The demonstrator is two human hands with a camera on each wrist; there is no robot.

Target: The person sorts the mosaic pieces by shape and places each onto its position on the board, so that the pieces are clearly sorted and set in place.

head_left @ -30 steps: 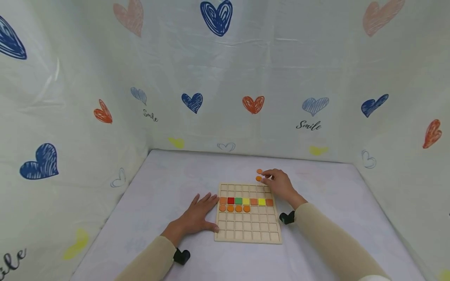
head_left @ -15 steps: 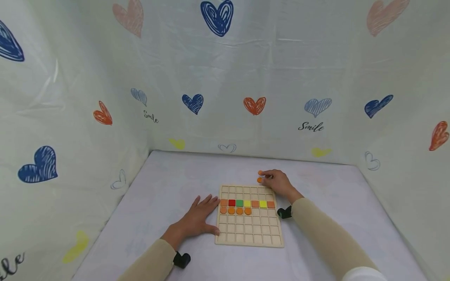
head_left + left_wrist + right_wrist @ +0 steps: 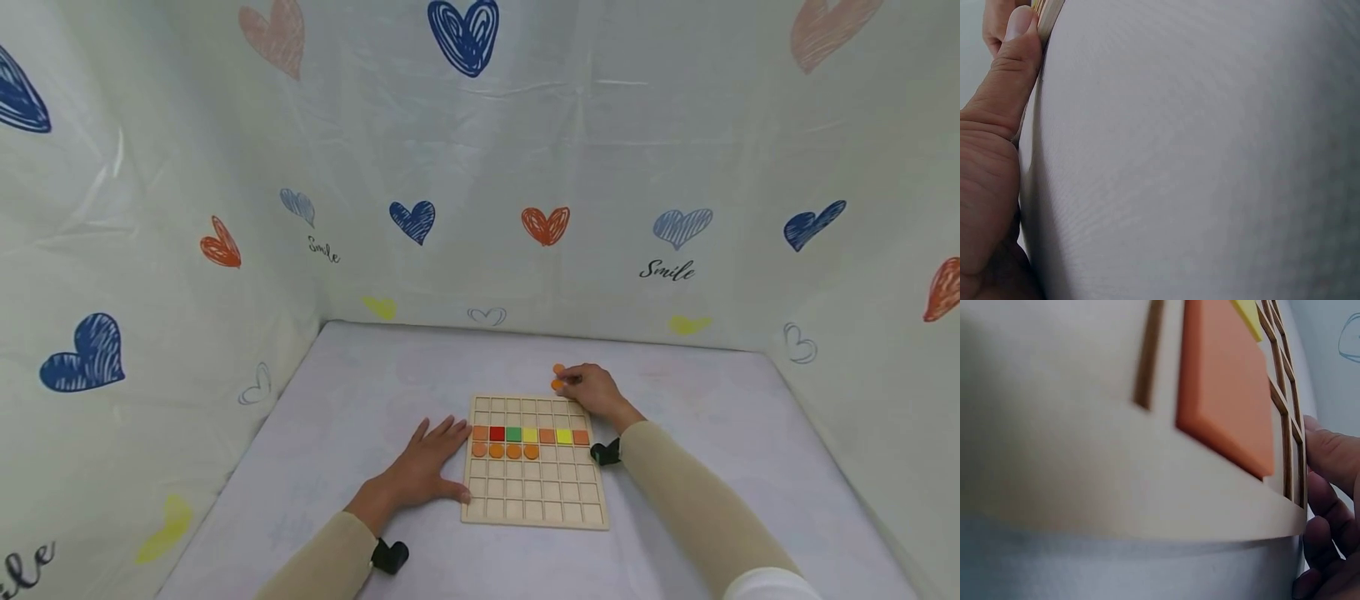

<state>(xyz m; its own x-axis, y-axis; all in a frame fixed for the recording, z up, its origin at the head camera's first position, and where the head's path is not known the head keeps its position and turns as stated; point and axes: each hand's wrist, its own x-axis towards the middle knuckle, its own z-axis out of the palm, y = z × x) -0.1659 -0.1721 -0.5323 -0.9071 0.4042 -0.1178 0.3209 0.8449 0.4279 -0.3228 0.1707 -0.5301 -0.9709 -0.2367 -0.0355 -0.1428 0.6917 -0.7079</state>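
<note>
A light wooden grid board (image 3: 525,510) lies on the table. One row holds coloured square tiles, including a red tile (image 3: 497,433) and a green tile (image 3: 513,434); several orange discs (image 3: 513,451) sit in the row below. My left hand (image 3: 422,468) rests flat with spread fingers, its fingertips and thumb at the board's left edge. Beyond the far right corner, my right hand (image 3: 594,390) has its index finger and thumb at two loose orange discs (image 3: 557,384). I cannot tell whether it pinches one. In the right wrist view, the board hides those fingertips.
A white cloth covers the table (image 3: 390,358). Behind and beside it hangs a white curtain (image 3: 480,142) printed with hearts. A dark heart-shaped piece (image 3: 389,556) is at the left wrist, another dark piece (image 3: 606,452) at the right wrist.
My right hand has shifted slightly at the two loose discs. The left hand stays at the board's edge, and the head view has shifted a little.
</note>
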